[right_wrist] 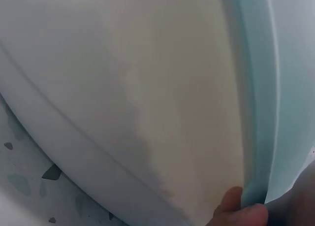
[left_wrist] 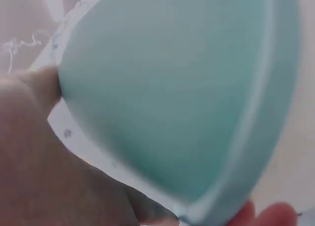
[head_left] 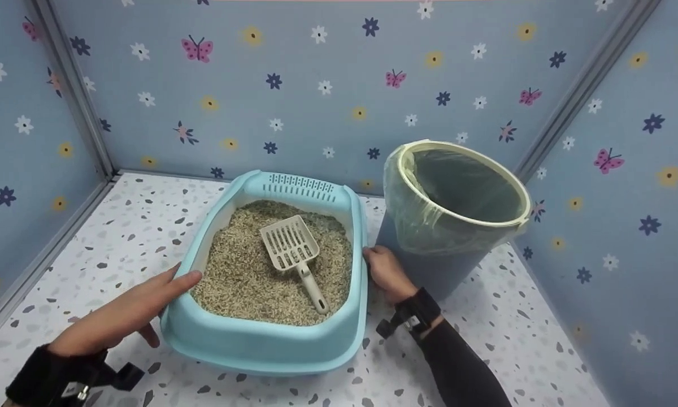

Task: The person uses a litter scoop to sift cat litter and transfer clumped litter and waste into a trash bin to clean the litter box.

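Note:
A light blue litter box (head_left: 265, 339) stands on the speckled surface, filled with tan, grainy litter (head_left: 231, 282). On the litter lies a beige slotted litter scoop (head_left: 289, 243), its handle slanting toward the near right. My left hand (head_left: 127, 308) grips the box's left rim, the thumb over the top edge; in the left wrist view fingertips (left_wrist: 278, 215) show below the rim's lip. My right hand (head_left: 388, 272) holds the right rim. Fingertips (right_wrist: 246, 215) reach under its lip in the right wrist view, while the thumb is mostly hidden.
Close to the right of the box stands a blue-grey bin (head_left: 429, 265) lined with a pale yellow bag (head_left: 418, 226) under a cream ring. Flower-patterned panels (head_left: 316, 102) enclose the back and both sides. The speckled surface (head_left: 107, 249) extends around the box.

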`<state>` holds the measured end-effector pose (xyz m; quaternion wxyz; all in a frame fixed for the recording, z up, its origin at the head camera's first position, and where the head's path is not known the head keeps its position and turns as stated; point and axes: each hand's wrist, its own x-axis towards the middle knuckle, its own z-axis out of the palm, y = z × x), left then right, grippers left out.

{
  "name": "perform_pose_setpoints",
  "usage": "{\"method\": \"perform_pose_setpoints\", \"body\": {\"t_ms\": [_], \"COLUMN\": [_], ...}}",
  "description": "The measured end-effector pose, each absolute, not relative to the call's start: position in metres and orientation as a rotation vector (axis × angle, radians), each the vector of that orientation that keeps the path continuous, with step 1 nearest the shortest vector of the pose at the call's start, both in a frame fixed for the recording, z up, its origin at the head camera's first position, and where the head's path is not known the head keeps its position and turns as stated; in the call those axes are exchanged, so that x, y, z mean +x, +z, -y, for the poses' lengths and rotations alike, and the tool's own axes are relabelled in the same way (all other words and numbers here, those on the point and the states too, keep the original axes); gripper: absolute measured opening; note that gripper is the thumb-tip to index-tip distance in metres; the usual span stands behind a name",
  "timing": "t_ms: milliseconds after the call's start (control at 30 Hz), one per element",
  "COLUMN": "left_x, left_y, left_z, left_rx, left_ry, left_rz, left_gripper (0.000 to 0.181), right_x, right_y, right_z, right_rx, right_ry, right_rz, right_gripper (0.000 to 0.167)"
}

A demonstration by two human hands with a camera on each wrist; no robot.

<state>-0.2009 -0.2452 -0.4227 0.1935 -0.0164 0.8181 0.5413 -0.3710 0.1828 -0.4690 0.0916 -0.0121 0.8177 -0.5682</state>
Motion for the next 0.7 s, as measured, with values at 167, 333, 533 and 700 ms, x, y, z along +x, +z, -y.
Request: {"method": "perform_pose_setpoints", "body": {"t_ms": [167, 333, 533, 700], "left_x": [-0.200, -0.202, -0.216, -0.227], "left_y": [-0.426, -0.431, -0.434, -0.439], "left_z": [0.237, 0.239, 0.255, 0.267], "left_rx": [-0.016, 0.003, 0.033, 0.112], "left_ry": [1.521, 1.524, 1.519, 1.572], "left_rz": [-2.369, -2.436, -2.492, -2.526], "left_gripper": [0.087, 0.079, 0.061, 0.055], "right_x": [-0.368, -0.364, -0.351, -0.340], "right_y": [-0.470, -0.472, -0.477, -0.478], "right_z": [-0.182, -0.182, -0.185, -0.191], "right_rx": [-0.071, -0.108, -0.170, -0.134], "right_ry": [-1.644, -1.643, -1.723, -1.818], "right_rz": [-2.501, -2.523, -2.472, -2.318], "right_gripper": [0.032, 0.035, 0.033, 0.031]}}
